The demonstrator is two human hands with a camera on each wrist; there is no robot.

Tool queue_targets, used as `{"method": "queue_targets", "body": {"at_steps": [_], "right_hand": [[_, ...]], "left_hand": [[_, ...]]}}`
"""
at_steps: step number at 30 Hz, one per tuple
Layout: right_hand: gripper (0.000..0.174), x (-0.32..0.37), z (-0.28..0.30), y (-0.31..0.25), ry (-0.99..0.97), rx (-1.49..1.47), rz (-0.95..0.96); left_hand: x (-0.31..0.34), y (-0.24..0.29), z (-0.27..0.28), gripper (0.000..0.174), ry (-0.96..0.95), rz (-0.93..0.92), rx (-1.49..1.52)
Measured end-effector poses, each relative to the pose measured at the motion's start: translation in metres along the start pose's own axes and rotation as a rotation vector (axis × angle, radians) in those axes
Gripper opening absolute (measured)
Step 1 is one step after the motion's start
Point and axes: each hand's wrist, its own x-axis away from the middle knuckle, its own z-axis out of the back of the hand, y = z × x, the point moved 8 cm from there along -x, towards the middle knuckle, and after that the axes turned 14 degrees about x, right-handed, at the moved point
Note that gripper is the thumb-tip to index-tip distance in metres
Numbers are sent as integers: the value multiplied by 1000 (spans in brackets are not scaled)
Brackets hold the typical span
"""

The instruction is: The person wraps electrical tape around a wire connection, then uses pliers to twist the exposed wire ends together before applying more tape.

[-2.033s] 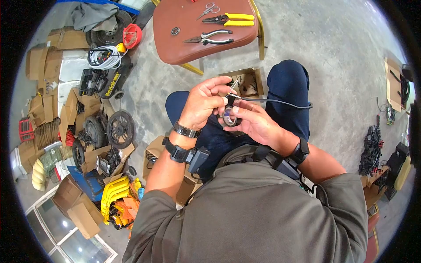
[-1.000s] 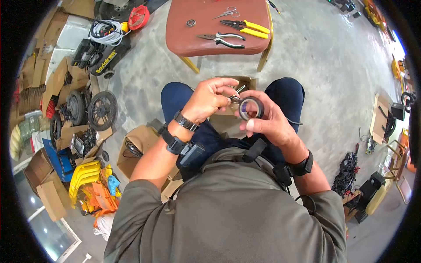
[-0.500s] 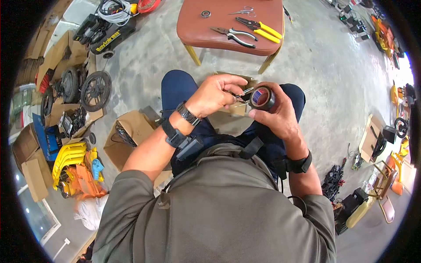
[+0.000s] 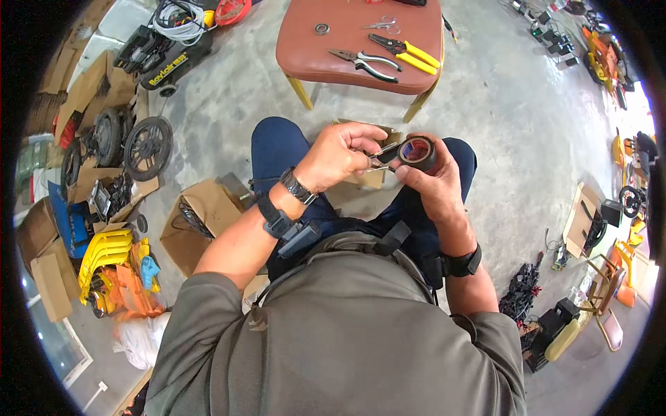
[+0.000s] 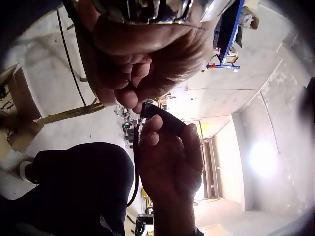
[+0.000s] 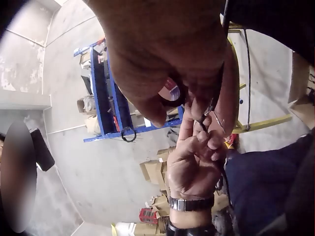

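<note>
In the head view a roll of black tape (image 4: 416, 152) is gripped by my right hand (image 4: 438, 182), thumb below and fingers behind it. A short dark strip runs from the roll toward my left hand (image 4: 336, 157), which pinches thin silvery wire ends (image 4: 380, 166) between thumb and fingertips. The hands are close together above the lap. In the right wrist view a dark cable (image 6: 202, 124) passes between the fingertips of both hands. The left wrist view shows the black tape (image 5: 167, 119) held by the right hand, touching near the left fingertips.
A brown padded seat (image 4: 305, 48) ahead bears pliers (image 4: 363, 64), yellow-handled strippers (image 4: 409, 54), small scissors (image 4: 383, 26) and another small roll (image 4: 321, 29). An open carton (image 4: 374, 179) stands between the knees; another carton (image 4: 208, 208) is at the left. Wheels and boxes lie farther left.
Since two seconds ago the tape roll has moved right, away from my left fingers, and turned its open side up. Over the last half second both hands have hardly moved, still holding their things.
</note>
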Motion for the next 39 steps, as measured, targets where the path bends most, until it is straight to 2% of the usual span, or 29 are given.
{"method": "queue_targets", "body": {"at_steps": [9, 15, 24, 30, 33, 36, 39], "right_hand": [[64, 8, 1, -7, -15, 81, 105], [66, 10, 4, -4, -27, 112, 78], [59, 1, 7, -3, -59, 135, -29], [59, -7, 5, -4, -109, 113, -19], [57, -9, 1, -3, -148, 119, -61], [54, -17, 0, 1, -202, 90, -55], [46, -27, 0, 4, -246, 108, -21]], "left_hand": [[-1, -2, 3, 46, 77, -16, 24], [0, -1, 0, 45, 99, -66, 28], [3, 0, 0, 42, 103, -147, -95], [10, 1, -2, 44, 79, -130, -17], [11, 0, -1, 47, 58, -163, -126], [14, 6, -5, 48, 67, -290, -258], [22, 10, -11, 48, 147, -313, -341]]}}
